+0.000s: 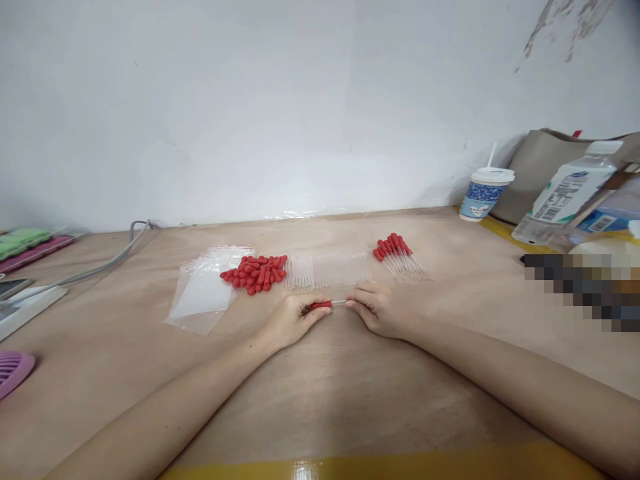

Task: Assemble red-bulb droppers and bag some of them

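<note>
Between finger and thumb, my left hand [296, 321] grips a red rubber dropper bulb [321, 305]. My right hand [373, 310] pinches a clear glass dropper tube [339, 303], whose near end meets the bulb's mouth; how deep it sits inside I cannot tell. A heap of loose red bulbs [257, 272] lies beyond my left hand. Clear tubes [327, 268] lie side by side in a row just past both hands. Beyond my right hand is a bunch of droppers [397, 257], red bulbs fitted on their tubes.
Clear zip bags [207, 287] lie left of the heap. A grey cable [113, 257] runs along the left. At the back right stand a paper cup [483, 197] with a straw, a plastic bottle [567, 193] and a grey-beige bag [530, 163]. A pink slotted object [15, 372] sits at the left edge.
</note>
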Motion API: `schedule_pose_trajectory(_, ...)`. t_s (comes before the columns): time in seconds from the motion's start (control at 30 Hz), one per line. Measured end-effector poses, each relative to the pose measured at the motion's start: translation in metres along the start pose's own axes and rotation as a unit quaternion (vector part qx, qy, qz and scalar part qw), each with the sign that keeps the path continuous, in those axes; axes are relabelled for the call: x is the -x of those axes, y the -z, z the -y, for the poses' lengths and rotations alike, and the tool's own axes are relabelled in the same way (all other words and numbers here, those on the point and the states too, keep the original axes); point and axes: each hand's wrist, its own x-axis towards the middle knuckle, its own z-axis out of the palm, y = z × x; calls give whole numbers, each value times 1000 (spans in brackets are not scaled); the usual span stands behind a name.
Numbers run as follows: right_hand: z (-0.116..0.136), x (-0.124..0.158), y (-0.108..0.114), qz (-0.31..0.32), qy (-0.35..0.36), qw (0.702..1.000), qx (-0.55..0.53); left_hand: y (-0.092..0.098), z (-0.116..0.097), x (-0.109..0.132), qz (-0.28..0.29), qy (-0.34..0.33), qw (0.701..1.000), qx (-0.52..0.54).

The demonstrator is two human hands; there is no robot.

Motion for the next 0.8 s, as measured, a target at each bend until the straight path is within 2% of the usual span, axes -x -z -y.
schedule_pose_trajectory(0.8,1,-4,-2,56,-64,996,-29,3,-3,-4,-3,-34,999,-40)
